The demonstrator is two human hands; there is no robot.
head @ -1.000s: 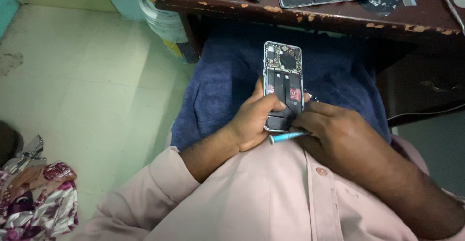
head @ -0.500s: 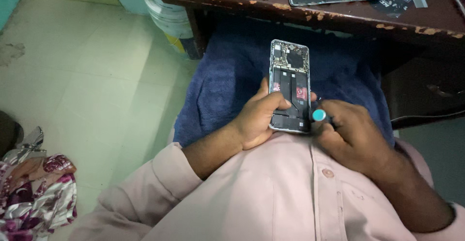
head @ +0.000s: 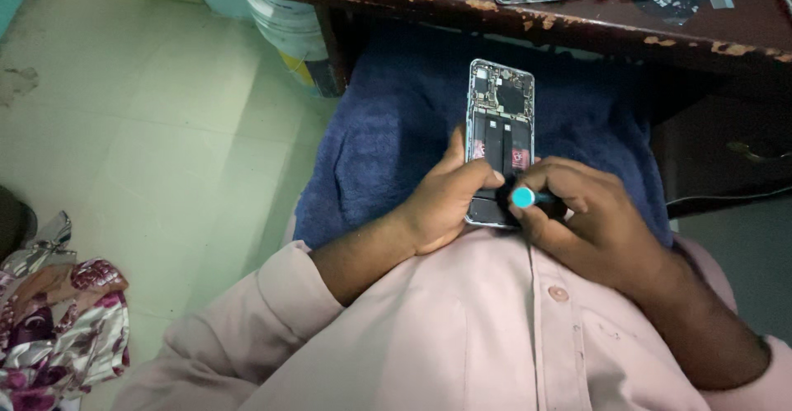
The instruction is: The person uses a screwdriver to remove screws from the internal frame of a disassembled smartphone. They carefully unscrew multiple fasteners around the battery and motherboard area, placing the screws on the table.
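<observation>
— Resting on the lap, the phone [head: 500, 122] is gripped by the left hand [head: 450, 200]; right hand [head: 590, 217] pinches the screwdriver [head: 528, 198].
— Risk: the tip could slip and gouge the exposed board.

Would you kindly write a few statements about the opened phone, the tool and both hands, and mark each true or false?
1. The left hand grips the opened phone. True.
2. The phone's back cover is on. False: its inner parts are bare.
3. The right hand holds a tool with a turquoise cap. True.
4. The phone lies on the wooden table. False: it is held over a blue towel on the lap.
5. The right hand is empty. False: it holds the tool.
</observation>
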